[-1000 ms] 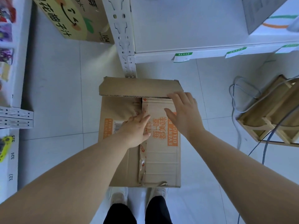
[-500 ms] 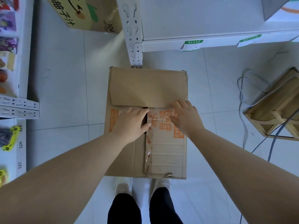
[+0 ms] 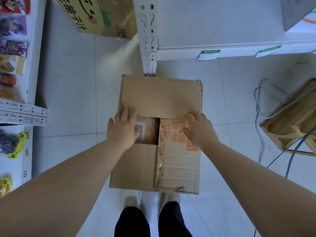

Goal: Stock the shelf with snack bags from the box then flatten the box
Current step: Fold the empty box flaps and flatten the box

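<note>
A brown cardboard box lies flattened on the tiled floor in front of my feet, its far flap folded down over the printed panels. My left hand presses flat on the box's left side, fingers straight, over a barcode label. My right hand presses flat on the orange-printed right panel at the flap's edge. Torn clear tape runs down the middle seam. No snack bags show in or beside the box.
A white metal shelf with green price tags stands just beyond the box, its post touching the box's far edge. Another shelf with snack packs is at left. A yellow juice carton, a wooden crate and loose cables lie around.
The far flap has folded down towards me and now lies flat over the box. My left hand has slid left to the box's edge; my right hand stays on the printed panel.
</note>
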